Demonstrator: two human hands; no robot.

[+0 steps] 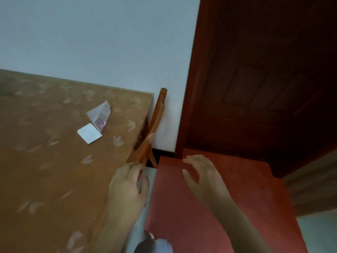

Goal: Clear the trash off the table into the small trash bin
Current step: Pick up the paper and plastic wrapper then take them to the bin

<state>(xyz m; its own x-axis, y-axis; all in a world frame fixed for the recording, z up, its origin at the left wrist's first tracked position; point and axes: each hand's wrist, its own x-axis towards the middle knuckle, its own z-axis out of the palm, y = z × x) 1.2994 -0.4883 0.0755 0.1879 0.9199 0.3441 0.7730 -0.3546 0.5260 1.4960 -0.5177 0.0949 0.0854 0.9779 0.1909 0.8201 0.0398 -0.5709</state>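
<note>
Step in hand: between pickups. Two pieces of trash lie on the table [45, 170], toward its far right corner: a folded wrapper [100, 115] with pink print, and a white card [89, 133] just beside it, corners touching or nearly so. The bin is not in view.

Left hand [128, 185]: at the table's right edge, well short of the trash. Fingers curled; frame is blurred, cannot tell whether the grip holds anything.
Right hand [200, 175]: hovers over a red top [237, 198] beside the table. Grip loosely curled and spread, nothing in it.

Next move, as judged: reach forward and left to the wrapper or card. Both are flat and light; the card likely needs an edge lifted or a slide before a pinch. The bin must then be found.

Surface: brown cloth with a pale leaf pattern.
Room: pale wall [91, 42] behind; an orange wooden chair [155, 125] wedged between table and wall; dark red door [264, 88] at right; pale floor [317, 232] at lower right.
</note>
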